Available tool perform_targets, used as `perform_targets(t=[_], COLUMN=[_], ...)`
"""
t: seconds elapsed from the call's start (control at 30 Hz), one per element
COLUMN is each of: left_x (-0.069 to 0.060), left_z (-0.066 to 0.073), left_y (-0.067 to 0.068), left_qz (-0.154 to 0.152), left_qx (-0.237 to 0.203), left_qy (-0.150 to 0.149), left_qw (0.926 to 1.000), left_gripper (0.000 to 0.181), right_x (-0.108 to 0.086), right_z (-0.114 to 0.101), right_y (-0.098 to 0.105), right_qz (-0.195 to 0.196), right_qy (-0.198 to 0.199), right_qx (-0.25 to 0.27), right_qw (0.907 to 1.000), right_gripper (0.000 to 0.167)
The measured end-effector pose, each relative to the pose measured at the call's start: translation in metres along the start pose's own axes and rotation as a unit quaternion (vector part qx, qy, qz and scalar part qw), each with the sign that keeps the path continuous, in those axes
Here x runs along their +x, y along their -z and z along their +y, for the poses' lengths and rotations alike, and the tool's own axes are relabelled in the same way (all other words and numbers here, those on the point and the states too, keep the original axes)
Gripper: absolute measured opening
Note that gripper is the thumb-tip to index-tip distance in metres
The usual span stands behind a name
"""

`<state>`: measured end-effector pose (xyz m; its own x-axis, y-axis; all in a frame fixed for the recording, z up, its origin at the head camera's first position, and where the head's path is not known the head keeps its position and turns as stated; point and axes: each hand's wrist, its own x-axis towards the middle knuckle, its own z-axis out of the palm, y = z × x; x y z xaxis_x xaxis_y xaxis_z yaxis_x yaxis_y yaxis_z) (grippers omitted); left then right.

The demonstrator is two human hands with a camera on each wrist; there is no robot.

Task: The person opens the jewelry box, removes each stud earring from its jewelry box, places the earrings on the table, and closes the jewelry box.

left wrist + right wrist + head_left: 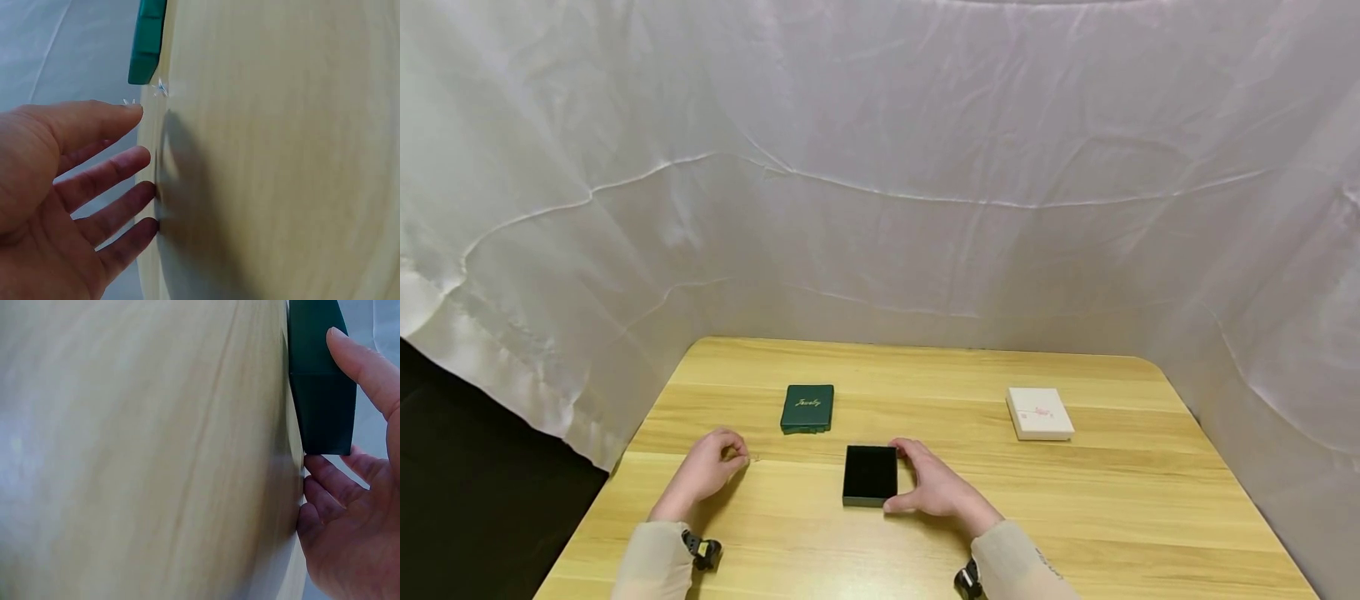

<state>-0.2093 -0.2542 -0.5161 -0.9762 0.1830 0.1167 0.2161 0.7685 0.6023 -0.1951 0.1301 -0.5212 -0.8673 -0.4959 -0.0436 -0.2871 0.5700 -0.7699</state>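
- Well, the left hand (706,463) pinches a tiny sparkly bit (129,101) in its fingertips; a loose pinch might drop it.
- A second bit (160,87) lies just beside, on the tabletop (1120,517); a finger could brush it away.
- The right hand (931,485) grips the dark box (870,473) on the tabletop, between both arms; pushing hard might make it slide.

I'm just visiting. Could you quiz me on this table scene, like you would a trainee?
1. True or false: the white box lies right of the green lettered piece.
2. Which does the right hand grip? A) white box B) black-topped box C) green lettered piece
3. Fill in: the gold word on the green lettered piece is ____.

Key: 1 true; 2 B; 3 Jewelry.
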Motion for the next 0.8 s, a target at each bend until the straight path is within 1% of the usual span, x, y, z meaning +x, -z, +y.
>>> perform_targets(t=[0.27, 0.4, 0.63, 0.8], left_x=[0.0006, 0.0013, 0.0025, 0.0033], left_z=[-0.0060, -0.0036, -0.0027, -0.0021], left_y=[-0.0022, -0.0027, -0.0036, -0.0035], left_qz=[0.000, -0.001, -0.008, -0.006], left_qx=[0.006, 0.012, 0.020, 0.025], left_qy=[-0.004, -0.002, 0.015, 0.016], left_qw=[1.0000, 0.9999, 0.9996, 0.9995], left_gripper=[0.015, 0.014, 0.012, 0.012], right_x=[0.0001, 0.0006, 0.0014, 0.0012], right_z=[0.0001, 0.0009, 0.0022, 0.0021], right_y=[0.0005, 0.0009, 0.0001, 0.0001], right_qz=[0.002, 0.002, 0.002, 0.004], right_qy=[-0.002, -0.001, -0.002, 0.000], right_qx=[0.001, -0.001, -0.002, 0.004], right_qw=[1.0000, 1.0000, 1.0000, 1.0000], right_gripper=[0.089, 0.090, 0.088, 0.088])
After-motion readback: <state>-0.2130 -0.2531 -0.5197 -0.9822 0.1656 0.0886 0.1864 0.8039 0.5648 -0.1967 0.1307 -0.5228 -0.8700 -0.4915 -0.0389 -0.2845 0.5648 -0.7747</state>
